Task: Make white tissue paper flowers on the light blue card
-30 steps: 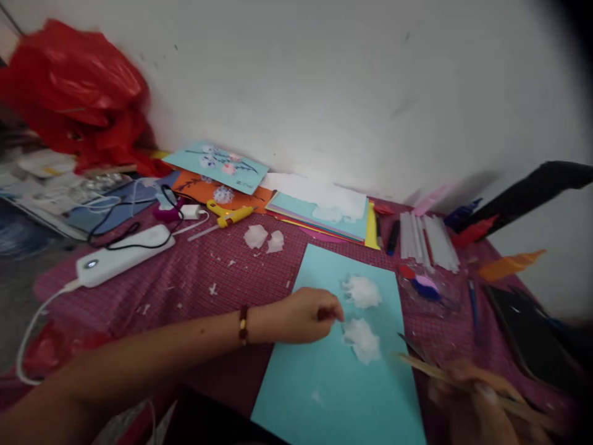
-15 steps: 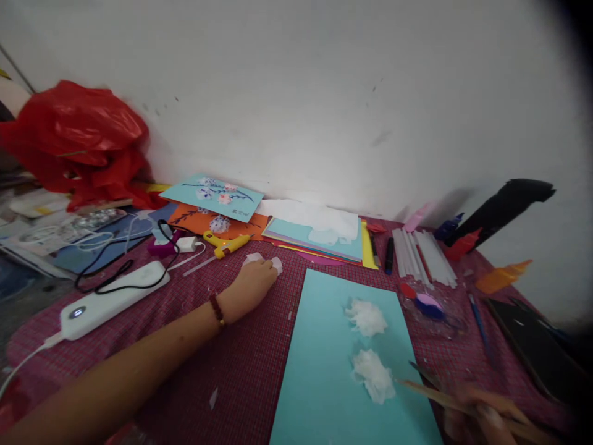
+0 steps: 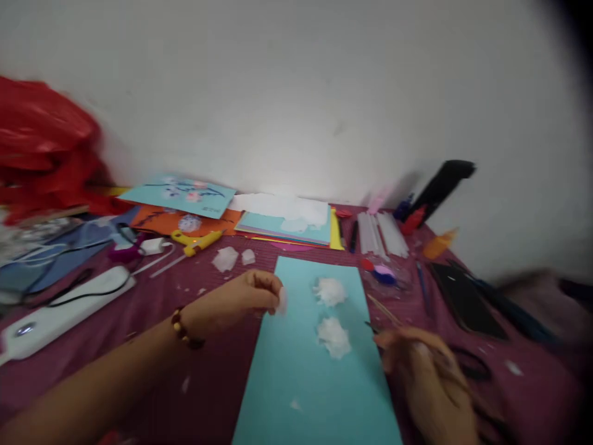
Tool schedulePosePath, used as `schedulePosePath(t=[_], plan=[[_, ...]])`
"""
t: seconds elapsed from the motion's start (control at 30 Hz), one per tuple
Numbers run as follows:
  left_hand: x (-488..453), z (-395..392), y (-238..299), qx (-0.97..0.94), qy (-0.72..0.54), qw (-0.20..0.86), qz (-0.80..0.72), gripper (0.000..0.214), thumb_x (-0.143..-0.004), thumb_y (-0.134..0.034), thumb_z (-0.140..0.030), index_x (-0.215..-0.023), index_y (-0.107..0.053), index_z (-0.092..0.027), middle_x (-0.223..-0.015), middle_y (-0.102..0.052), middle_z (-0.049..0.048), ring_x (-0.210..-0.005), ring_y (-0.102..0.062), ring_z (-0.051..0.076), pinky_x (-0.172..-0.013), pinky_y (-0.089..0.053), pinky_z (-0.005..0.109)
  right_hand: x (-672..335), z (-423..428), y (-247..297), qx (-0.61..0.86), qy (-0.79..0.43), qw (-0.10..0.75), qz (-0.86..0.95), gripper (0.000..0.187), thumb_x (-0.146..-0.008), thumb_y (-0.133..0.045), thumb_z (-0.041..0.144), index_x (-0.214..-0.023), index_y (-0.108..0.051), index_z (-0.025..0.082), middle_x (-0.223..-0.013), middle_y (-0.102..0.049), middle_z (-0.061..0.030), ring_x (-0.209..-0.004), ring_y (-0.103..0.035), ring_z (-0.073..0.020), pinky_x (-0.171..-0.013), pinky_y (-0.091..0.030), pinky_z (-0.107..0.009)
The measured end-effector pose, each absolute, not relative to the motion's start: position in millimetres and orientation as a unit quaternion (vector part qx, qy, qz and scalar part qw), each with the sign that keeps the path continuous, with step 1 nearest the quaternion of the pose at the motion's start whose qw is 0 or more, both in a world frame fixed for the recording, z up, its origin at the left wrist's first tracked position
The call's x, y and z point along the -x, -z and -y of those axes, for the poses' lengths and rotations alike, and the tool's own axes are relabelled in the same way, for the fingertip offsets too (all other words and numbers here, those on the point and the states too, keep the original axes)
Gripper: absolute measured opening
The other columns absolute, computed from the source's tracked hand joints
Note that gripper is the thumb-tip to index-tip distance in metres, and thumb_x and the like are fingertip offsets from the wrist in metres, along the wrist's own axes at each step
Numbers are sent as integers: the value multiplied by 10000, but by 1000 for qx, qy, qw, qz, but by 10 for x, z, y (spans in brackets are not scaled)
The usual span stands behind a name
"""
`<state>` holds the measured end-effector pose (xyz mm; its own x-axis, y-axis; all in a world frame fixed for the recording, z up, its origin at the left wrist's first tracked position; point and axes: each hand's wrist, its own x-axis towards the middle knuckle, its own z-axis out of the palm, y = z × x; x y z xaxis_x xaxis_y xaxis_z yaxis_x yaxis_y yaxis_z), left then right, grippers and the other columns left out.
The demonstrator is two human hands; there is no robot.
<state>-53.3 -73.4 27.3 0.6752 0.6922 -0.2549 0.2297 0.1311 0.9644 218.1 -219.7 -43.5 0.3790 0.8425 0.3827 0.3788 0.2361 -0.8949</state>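
My left hand (image 3: 262, 293) pinches a small piece of white tissue paper (image 3: 282, 301) over the left edge of a light blue sheet (image 3: 287, 364). On that sheet sit two crumpled white tissue flowers, an upper one (image 3: 330, 291) and a lower one (image 3: 334, 337). To the right of the sheet, my right hand (image 3: 426, 377) is closed around a thin wooden stick (image 3: 385, 309), its tip pointing up and left. Beneath or beside this hand a dark pointed blade and a black loop (image 3: 472, 364) show, seemingly scissors partly hidden. Motion blurs both hands somewhat.
Loose tissue pieces (image 3: 225, 259) lie beside a yellow glue gun (image 3: 197, 243). A white power strip (image 3: 69, 309) with cables is at left. Stacked coloured paper (image 3: 287, 230), white glue sticks (image 3: 382, 235), paint bottles (image 3: 440, 243) and a dark phone (image 3: 467, 300) stand or lie behind and right.
My left hand has come from the tissue pieces near the glue gun to the blue sheet, now with one piece in it. The view has shifted right; the right hand's stick points more upward.
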Motion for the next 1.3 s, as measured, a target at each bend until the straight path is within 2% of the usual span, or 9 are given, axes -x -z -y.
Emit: schedulePosePath(t=[0.2, 0.37, 0.53, 0.63, 0.73, 0.83, 0.97, 1.13, 1.3], plan=[[-157, 1050, -229, -669, -42, 689, -276, 100, -696, -598, -255, -716, -636, -165, -588, -524, -50, -520, -416, 72, -503, -308, 195, -1909, 2150, 172, 495, -341, 599, 529, 108, -908, -499, 337, -885, -501, 231, -892, -643, -29, -701, -620, -144, -667, -514, -292], [-270, 1155, -201, -643, -96, 708, -276, 105, -719, -554, -257, -729, -586, -158, -604, -543, -42, -520, -434, 74, -507, -330, 201, -1776, 2123, 212, 484, -369, 604, 514, 151, -840, -585, 297, -824, -452, 227, -780, -521, 14, -650, -553, -120, -593, -468, -241], [-215, 1169, -186, -634, -162, 692, -306, 185, -691, -614, -320, -732, -534, -158, -610, -541, -40, -530, -454, 76, -536, -356, 217, -1708, 2055, 171, 498, -336, 579, 552, 86, -843, -556, 269, -823, -492, 216, -700, -518, 21, -615, -532, -124, -564, -454, -237], [-131, 1023, -212, -660, -189, 633, -358, 178, -686, -613, -320, -718, -536, -162, -549, -486, -64, -494, -427, 69, -503, -322, 207, -1823, 2077, 136, 499, -343, 584, 540, 95, -892, -502, 278, -919, -561, 209, -720, -593, 2, -606, -566, -130, -573, -477, -253], [-24, 818, -200, -678, -211, 593, -380, 176, -704, -610, -329, -733, -573, -159, -551, -488, -61, -502, -431, 70, -513, -333, 207, -2026, 2195, 210, 498, -356, 596, 520, 286, -965, -371, 330, -1141, -567, 219, -751, -632, -15, -557, -555, -131, -520, -464, -260], [30, 688, -61, -686, -213, 581, -383, 184, -716, -615, -337, -743, -605, -155, -571, -504, -49, -525, -442, 75, -525, -349, 207, -2167, 2382, 318, 535, -340, 536, 558, 357, -984, -322, 356, -1195, -591, 251, -767, -629, -21, -574, -537, -138, -532, -452, -270], [5, 699, 195, -677, -191, 606, -372, 181, -720, -611, -329, -765, -610, -154, -606, -519, -42, -518, -434, 70, -497, -331, 192, -2149, 2566, 364, 544, -331, 455, 622, 284, -958, -413, 349, -1035, -670, 257, -839, -629, -38, -766, -585, -182, -688, -472, -322], [12, 773, 244, -673, -137, 644, -335, 120, -734, -548, -270, -764, -575, -157, -600, -506, -44, -488, -415, 67, -466, -313, 182, -2054, 2584, 363, 553, -346, 432, 623, 211, -940, -466, 272, -1026, -659, 265, -855, -615, -30, -806, -582, -180, -706, -462, -318], [74, 755, 170, -785, -86, 582, -191, 100, -673, -510, -115, -708, -590, -162, -825, -636, 5, -770, -562, 124, -695, -429, 223, -2055, 2495, 362, 576, -314, 447, 608, 211, -949, -451, 263, -1007, -654, 257, -838, -613, -27, -744, -572, -167, -649, -453, -298]])
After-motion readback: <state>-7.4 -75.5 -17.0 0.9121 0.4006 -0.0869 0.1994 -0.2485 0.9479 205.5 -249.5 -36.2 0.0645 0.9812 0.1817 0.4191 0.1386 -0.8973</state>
